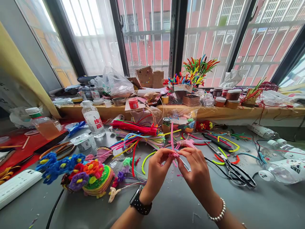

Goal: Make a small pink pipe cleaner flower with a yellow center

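Presently pinched: a pink pipe cleaner (172,136), caught at its bunched part between my two hands, one long end standing up above my fingers and a short end showing below.
Left hand (158,165): thumb and forefinger pressed together on the bunch, probably to steady something so thin and springy.
Right hand (197,168): thumb and forefinger closed on the same bunch from the other side, perhaps because two grips control it better than one; how the fuzzy turns cross under my fingertips, I cannot tell.
Scissors (232,171): lying to the right of my right hand, handles turned towards me, likely for an easy pick-up.
Red stems (135,127): bundled beyond my left hand on top of paler ones, seemingly to group the colours within reach.
Blue flowers (60,165): well to the left of my left hand, beside orange and purple blooms, presumably there so my arms don't crush the petals.
Grey bench (171,203): beneath my forearms, giving, I'd judge, a low base to work over.
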`<state>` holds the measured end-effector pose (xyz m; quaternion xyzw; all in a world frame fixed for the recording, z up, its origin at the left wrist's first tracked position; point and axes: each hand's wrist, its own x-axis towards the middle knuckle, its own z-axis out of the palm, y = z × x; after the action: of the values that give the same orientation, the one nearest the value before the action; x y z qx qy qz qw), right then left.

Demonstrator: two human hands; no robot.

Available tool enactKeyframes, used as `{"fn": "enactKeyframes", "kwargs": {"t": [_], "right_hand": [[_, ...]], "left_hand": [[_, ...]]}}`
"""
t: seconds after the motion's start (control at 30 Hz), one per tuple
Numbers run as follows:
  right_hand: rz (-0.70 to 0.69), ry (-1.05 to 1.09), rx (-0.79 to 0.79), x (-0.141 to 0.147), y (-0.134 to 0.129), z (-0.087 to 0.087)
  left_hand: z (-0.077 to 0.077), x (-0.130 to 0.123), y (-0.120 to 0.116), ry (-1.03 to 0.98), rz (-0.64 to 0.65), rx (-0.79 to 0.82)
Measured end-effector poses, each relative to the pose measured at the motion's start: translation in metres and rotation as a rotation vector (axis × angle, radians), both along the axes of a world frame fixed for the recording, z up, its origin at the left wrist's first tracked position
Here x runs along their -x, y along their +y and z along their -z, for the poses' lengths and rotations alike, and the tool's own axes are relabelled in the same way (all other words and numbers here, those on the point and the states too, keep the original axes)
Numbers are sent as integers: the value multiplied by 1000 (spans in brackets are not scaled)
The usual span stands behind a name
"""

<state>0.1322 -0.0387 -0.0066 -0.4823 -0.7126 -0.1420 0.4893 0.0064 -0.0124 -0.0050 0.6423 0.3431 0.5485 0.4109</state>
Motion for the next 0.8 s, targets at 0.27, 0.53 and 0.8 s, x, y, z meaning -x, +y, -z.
{"fn": "enactKeyframes", "kwargs": {"t": [0.27,0.53,0.8], "right_hand": [[-18,18,-1,0,1,0],[-3,23,-8,-1,1,2],[1,53,-19,4,-2,2]], "left_hand": [[2,0,1,55,1,-56],[2,0,1,70,-20,-82],[0,1,-2,81,-29,-117]]}}
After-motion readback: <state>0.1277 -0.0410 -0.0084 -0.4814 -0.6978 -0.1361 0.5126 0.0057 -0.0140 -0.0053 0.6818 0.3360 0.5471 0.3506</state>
